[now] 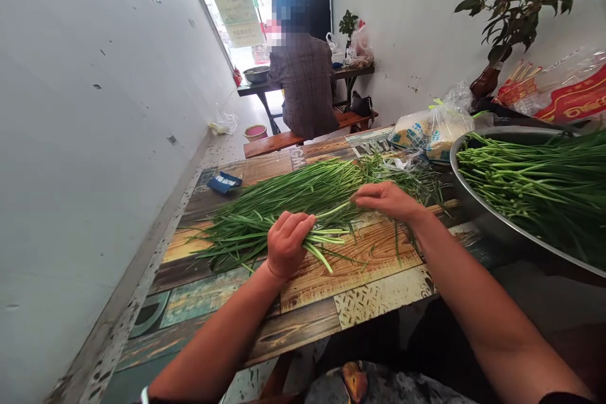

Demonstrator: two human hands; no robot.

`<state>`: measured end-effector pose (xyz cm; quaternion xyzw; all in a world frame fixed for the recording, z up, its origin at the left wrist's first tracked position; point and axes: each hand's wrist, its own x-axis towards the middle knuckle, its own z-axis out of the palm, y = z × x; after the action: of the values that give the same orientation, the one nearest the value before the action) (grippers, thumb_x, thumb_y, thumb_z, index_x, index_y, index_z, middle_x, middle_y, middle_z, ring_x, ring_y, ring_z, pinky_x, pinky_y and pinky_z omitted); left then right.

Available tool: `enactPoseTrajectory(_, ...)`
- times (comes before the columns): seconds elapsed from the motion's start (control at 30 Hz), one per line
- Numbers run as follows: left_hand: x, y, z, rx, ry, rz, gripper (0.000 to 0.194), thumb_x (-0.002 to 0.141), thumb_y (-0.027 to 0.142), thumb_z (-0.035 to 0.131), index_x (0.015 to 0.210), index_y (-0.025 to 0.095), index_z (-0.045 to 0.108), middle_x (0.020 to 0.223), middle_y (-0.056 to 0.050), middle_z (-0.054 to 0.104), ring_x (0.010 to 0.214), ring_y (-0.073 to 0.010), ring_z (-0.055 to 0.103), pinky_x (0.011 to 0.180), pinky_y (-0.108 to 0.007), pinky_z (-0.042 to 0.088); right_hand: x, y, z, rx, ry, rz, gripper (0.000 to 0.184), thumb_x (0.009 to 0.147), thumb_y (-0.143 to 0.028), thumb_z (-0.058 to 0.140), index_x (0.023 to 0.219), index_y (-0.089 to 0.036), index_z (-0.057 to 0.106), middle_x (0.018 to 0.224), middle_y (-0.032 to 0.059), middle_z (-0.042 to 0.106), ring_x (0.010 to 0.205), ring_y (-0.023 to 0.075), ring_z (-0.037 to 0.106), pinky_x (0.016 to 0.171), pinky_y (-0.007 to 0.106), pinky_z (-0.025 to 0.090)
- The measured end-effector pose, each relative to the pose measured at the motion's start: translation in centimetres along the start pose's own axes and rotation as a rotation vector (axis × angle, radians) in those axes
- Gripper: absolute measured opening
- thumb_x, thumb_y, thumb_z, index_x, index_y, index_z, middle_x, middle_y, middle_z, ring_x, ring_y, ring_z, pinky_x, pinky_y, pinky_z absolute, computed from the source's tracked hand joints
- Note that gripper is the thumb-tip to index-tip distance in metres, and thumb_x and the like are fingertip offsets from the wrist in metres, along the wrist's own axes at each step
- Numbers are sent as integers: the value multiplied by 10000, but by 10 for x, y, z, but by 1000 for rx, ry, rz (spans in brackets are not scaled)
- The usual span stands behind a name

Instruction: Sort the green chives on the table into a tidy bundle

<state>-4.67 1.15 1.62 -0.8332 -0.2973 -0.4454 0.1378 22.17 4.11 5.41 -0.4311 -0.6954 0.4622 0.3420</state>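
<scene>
My left hand [288,241] is wrapped round a bunch of garlic chives [246,232], whose pale stem ends stick out to the right of my fist. One stalk reaches from that bunch to my right hand [386,199], which pinches its pale end between thumb and fingers. Just beyond lies a larger pile of garlic chives [303,186] on the table. Loose trimmings [416,180] are heaped behind my right hand. At the right, a big metal basin [492,218] holds many more garlic chives.
Tied plastic bags [433,129] and a potted plant [492,69] stand at the back right beside red packaging [575,98]. A blue packet [224,182] lies at the table's left. A person [307,82] sits on a bench [274,144] farther off, facing away.
</scene>
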Motion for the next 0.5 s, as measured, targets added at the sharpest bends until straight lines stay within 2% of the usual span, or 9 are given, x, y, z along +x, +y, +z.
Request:
enactPoseTrajectory(0.1, 0, 0, 0, 14, -7, 22, 210, 877, 176, 488, 1049, 195, 608, 889, -69, 666, 750, -165, 554, 700, -297, 454, 2, -1, 13, 71, -45, -28, 380, 716, -410, 651, 991, -150, 685, 829, 44, 668, 743, 146, 574, 643, 257, 433)
enactPoseTrajectory(0.2, 1, 1, 1, 18, -10, 35, 210, 873, 161, 501, 1054, 197, 602, 890, -66, 662, 742, -163, 539, 687, -293, 444, 1, -4, 21, 100, -137, -47, 388, 731, -380, 639, 1043, -152, 669, 906, 58, 679, 819, 161, 601, 718, 277, 456)
enactPoseTrajectory(0.37, 3, 3, 1, 8, -34, 90, 185, 869, 133, 501, 1017, 172, 605, 882, -72, 657, 723, -165, 518, 667, -290, 431, 1, -6, 21, -58, -123, -89, 283, 777, -403, 606, 799, -135, 691, 722, 18, 631, 676, 116, 538, 630, 229, 415)
enactPoseTrajectory(0.5, 5, 5, 2, 8, -100, 111, 182, 877, 118, 475, 991, 148, 613, 880, -77, 661, 721, -167, 519, 668, -291, 439, 3, -4, 19, -171, -265, -91, 270, 793, -382, 592, 738, -131, 676, 645, -4, 588, 617, 99, 495, 579, 213, 371)
